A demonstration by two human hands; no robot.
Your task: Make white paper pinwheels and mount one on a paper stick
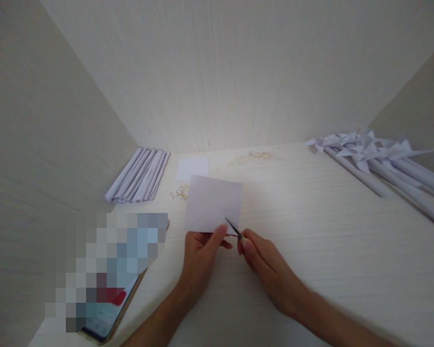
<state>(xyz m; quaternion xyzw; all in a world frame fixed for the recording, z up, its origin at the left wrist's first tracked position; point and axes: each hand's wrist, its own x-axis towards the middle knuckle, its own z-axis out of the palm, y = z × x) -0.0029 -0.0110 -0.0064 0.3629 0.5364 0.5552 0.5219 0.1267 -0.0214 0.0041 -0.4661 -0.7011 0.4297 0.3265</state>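
A square sheet of white paper [214, 203] is pinched at its lower edge by my left hand [202, 248], thumb on top and fingers beneath. My right hand [262, 253] is closed around a small pair of dark scissors [233, 228] at the sheet's lower right corner. One blade lies over the paper and points up and left; the other shows just below the edge. The handles are mostly hidden in my fingers. Behind the held sheet, a stack of white paper squares [192, 168] lies on the table.
Rolled paper tubes [139, 174] lie at the back left. Folded paper pinwheels [374, 149] on paper tubes [405, 188] lie at the right. Small pale bits [181, 192] and more bits [260, 155] are scattered behind. A phone [110, 308], partly blurred out, rests front left.
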